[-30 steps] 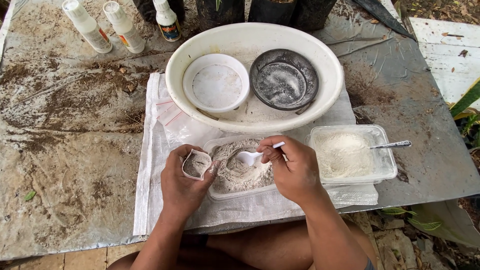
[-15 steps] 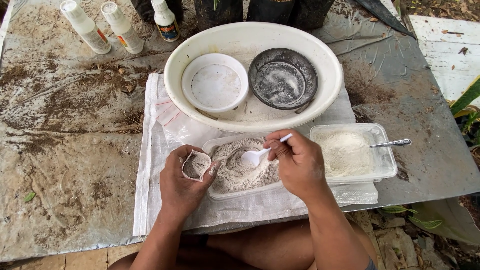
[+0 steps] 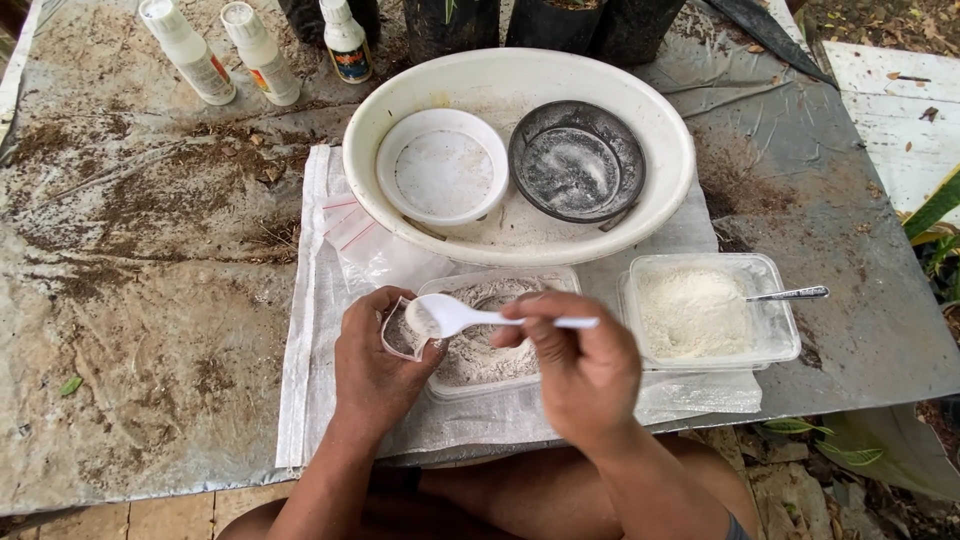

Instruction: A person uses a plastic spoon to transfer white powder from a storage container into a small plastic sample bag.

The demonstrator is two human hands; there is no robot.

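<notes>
My left hand point(image 3: 372, 372) holds a small clear zip bag point(image 3: 400, 330) open at the near left corner of a clear tub of grey-white powder point(image 3: 480, 335). My right hand point(image 3: 580, 365) pinches the handle of a white plastic spoon point(image 3: 460, 316). The spoon's bowl carries powder and sits at the bag's mouth, over the tub's left side.
A second clear tub of white powder point(image 3: 700, 312) with a metal spoon point(image 3: 790, 294) stands to the right. Behind is a large white basin point(image 3: 520, 240) holding a white bowl point(image 3: 442, 165) and a dark bowl point(image 3: 577, 160). Three white bottles point(image 3: 262, 55) stand far left. A white woven sack point(image 3: 300, 330) lies underneath.
My right hand has lifted the spoon out of the powder tub and swung it left to the mouth of the small bag. My left hand has stayed in place.
</notes>
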